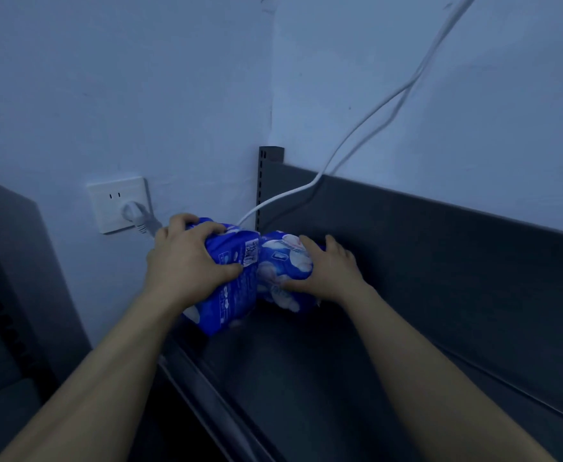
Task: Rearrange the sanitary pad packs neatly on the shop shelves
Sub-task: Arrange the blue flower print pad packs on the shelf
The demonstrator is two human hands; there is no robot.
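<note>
At the dark metal shelf's (340, 378) far left corner, the left hand (186, 261) and right hand (327, 268) are each gripping a blue plastic-wrapped pad pack (233, 278) (282, 261), pressing them side by side, likely squaring a row.

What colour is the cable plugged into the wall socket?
White, seen in the head view: the cable runs up the wall from the socket.

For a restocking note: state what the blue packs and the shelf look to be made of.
Left pack and right pack: likely thin glossy plastic film; it wrinkles and dents under the left hand and right hand. Shelf: seemingly painted sheet metal, matte dark grey, with a slotted upright.
</note>
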